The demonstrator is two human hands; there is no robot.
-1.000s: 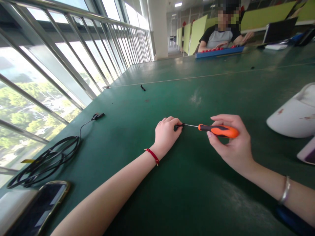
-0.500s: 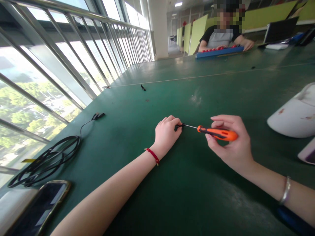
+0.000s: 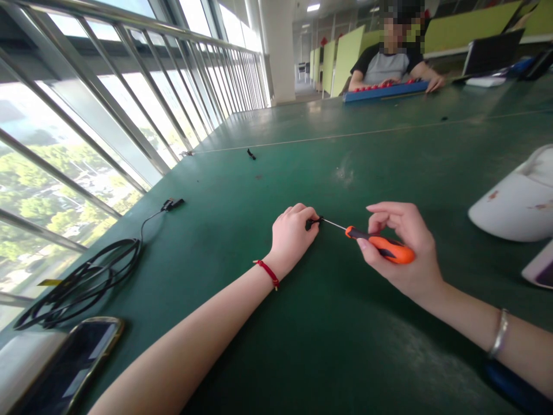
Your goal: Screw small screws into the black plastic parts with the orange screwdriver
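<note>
An orange-and-black screwdriver (image 3: 382,245) lies across the fingers of my right hand (image 3: 410,253), its handle end against the palm. Its thin metal shaft points left to a small black part (image 3: 314,221). That part is pinched between the thumb and fingers of my left hand (image 3: 295,233), which rests on the green table (image 3: 328,340). The tip of the shaft meets the black part; exactly how they join is too small to make out. Most of the part is hidden by my left fingers.
At the left lie a coiled black cable (image 3: 99,271) and a phone (image 3: 71,363). A small black piece (image 3: 251,154) sits farther back. To the right stands a white container (image 3: 518,202). Across the table a person (image 3: 389,66) sits behind a blue tray (image 3: 384,92) holding red items.
The screwdriver has rolled in my right fingers, and its handle end now sits a little lower. My right hand has shifted slightly left. My left hand stays nearly still.
</note>
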